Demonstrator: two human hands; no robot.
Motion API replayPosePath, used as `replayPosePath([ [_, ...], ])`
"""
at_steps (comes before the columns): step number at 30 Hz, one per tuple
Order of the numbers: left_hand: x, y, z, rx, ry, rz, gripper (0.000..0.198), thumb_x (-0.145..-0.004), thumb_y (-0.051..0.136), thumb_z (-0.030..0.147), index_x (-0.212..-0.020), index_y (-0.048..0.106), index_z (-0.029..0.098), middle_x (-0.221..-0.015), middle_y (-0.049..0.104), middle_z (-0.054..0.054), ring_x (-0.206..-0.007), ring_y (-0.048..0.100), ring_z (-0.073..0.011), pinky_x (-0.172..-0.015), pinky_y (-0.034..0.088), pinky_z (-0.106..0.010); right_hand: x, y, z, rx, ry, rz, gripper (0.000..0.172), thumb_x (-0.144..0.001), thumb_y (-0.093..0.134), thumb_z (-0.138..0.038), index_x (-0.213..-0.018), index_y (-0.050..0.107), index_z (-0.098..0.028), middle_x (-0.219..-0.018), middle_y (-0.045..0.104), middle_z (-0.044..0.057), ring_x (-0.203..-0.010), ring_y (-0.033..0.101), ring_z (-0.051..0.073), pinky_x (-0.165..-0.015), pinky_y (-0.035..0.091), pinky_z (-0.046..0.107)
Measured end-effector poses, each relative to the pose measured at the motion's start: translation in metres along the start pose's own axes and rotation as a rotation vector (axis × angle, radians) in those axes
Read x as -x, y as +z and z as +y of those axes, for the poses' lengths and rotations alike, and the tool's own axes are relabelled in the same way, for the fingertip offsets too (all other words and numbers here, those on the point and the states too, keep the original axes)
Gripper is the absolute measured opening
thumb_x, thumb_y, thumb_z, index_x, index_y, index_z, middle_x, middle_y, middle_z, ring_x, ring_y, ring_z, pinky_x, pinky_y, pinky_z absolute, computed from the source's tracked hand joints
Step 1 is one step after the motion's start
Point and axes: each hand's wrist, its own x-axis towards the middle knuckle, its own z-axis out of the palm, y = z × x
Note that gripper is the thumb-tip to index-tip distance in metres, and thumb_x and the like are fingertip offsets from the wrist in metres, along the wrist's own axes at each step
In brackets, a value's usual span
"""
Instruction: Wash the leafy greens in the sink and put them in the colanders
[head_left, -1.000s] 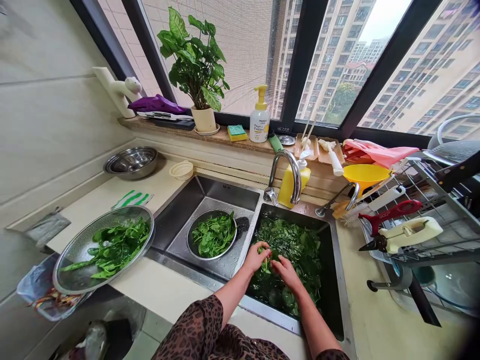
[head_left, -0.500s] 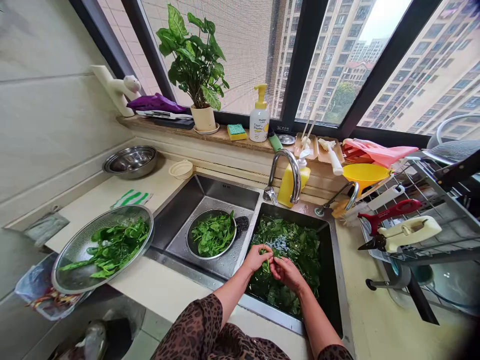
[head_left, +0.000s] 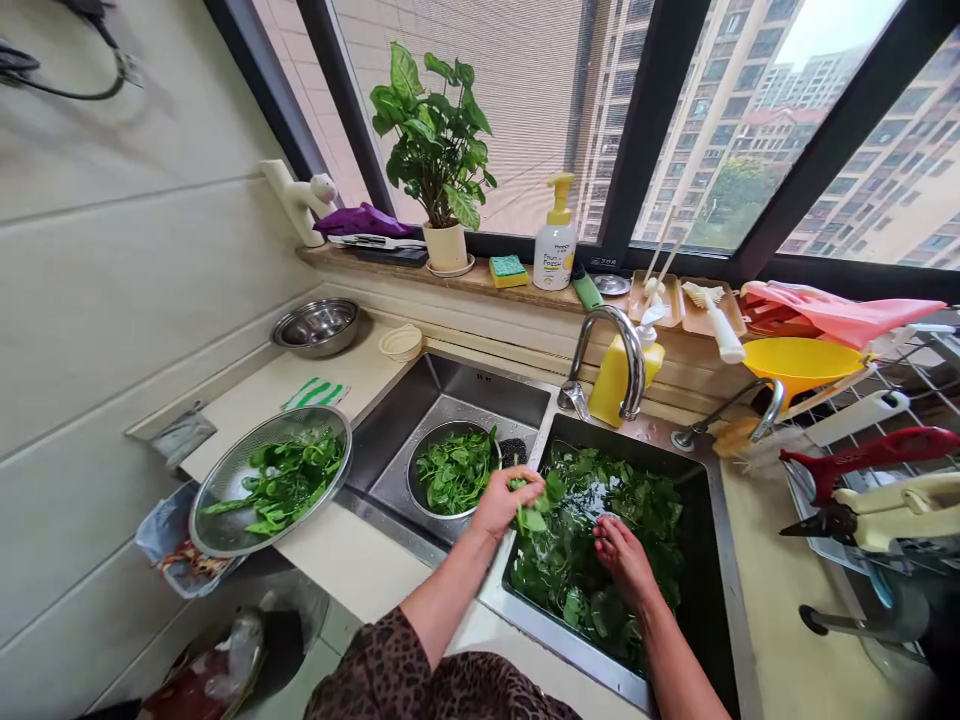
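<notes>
My left hand (head_left: 511, 500) is closed on a sprig of leafy greens (head_left: 532, 518), held above the divider and left edge of the right basin. My right hand (head_left: 624, 560) is over the water of that basin, its fingers curled together; whether anything small is pinched in them I cannot make out. Below it many leafy greens (head_left: 592, 600) float in the water-filled right basin (head_left: 711, 560). In the left basin (head_left: 382, 440) stands a metal bowl (head_left: 412, 490) of picked greens. A metal colander (head_left: 217, 500) with more greens rests on the counter at the left.
A curved faucet (head_left: 637, 370) rises behind the basins, beside a yellow bottle (head_left: 606, 385). At the right is a wire rack (head_left: 817, 500) with scissors (head_left: 892, 505). Steel bowls (head_left: 315, 330) sit at the back left. A lined bin (head_left: 161, 540) hangs by the counter's left edge.
My hands, together over the right basin before, are now apart. The left has moved toward the left basin with the sprig; the right stays over the water. The view has shifted left.
</notes>
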Motion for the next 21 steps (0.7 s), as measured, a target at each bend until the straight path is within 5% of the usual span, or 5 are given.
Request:
replayPosePath([
  [6, 0.004, -0.089, 0.056, -0.342, 0.176, 0.309, 0.022, -0.066, 0.064, 0.035, -0.072, 0.067, 0.014, -0.068, 0.063, -0.002, -0.061, 0.054, -0.0129, -0.059, 0.043, -0.024, -0.001, 0.000, 0.004, 0.004, 0.062, -0.020, 0.041, -0.053, 0.076, -0.041, -0.085, 0.060, -0.020, -0.068, 0.065, -0.003, -0.055, 0.057, 0.010, -0.051, 0.043, 0.020],
  [12, 0.042, -0.198, 0.124, -0.753, 0.312, 0.659, 0.017, -0.069, 0.061, 0.032, -0.075, 0.068, 0.018, -0.077, 0.067, -0.003, -0.077, 0.059, -0.0200, -0.077, 0.042, -0.031, -0.009, -0.014, 0.009, 0.052, 0.065, 0.015, 0.046, -0.051, 0.077, -0.042, -0.089, 0.061, -0.021, -0.075, 0.067, -0.001, -0.063, 0.062, 0.015, -0.057, 0.050, 0.024],
  [15, 0.062, -0.261, 0.148, -0.991, 0.227, 0.854, 0.011, -0.066, 0.062, 0.027, -0.071, 0.068, 0.019, -0.071, 0.066, -0.003, -0.071, 0.058, -0.0206, -0.072, 0.040, -0.029, -0.010, -0.010, 0.008, 0.052, 0.079, 0.022, 0.046, -0.048, 0.078, -0.043, -0.086, 0.063, -0.022, -0.075, 0.067, 0.000, -0.063, 0.062, 0.015, -0.056, 0.051, 0.023],
  [17, 0.071, -0.298, 0.153, -1.039, 0.097, 0.858, 0.008, -0.057, 0.068, 0.021, -0.065, 0.067, 0.020, -0.058, 0.061, -0.001, -0.065, 0.057, -0.0203, -0.065, 0.038, -0.027, -0.010, -0.006, 0.007, 0.052, 0.087, 0.029, 0.046, -0.045, 0.079, -0.042, -0.083, 0.064, -0.022, -0.075, 0.067, 0.000, -0.063, 0.062, 0.015, -0.056, 0.052, 0.022],
  [21, 0.083, -0.342, 0.151, -0.880, -0.021, 0.874, 0.023, -0.043, 0.074, 0.013, -0.064, 0.066, 0.019, -0.047, 0.056, 0.002, -0.056, 0.052, -0.0169, -0.056, 0.033, -0.023, -0.011, -0.007, 0.007, 0.049, 0.095, 0.038, 0.047, -0.040, 0.080, -0.042, -0.081, 0.065, -0.023, -0.079, 0.067, 0.001, -0.068, 0.062, 0.016, -0.058, 0.053, 0.021],
])
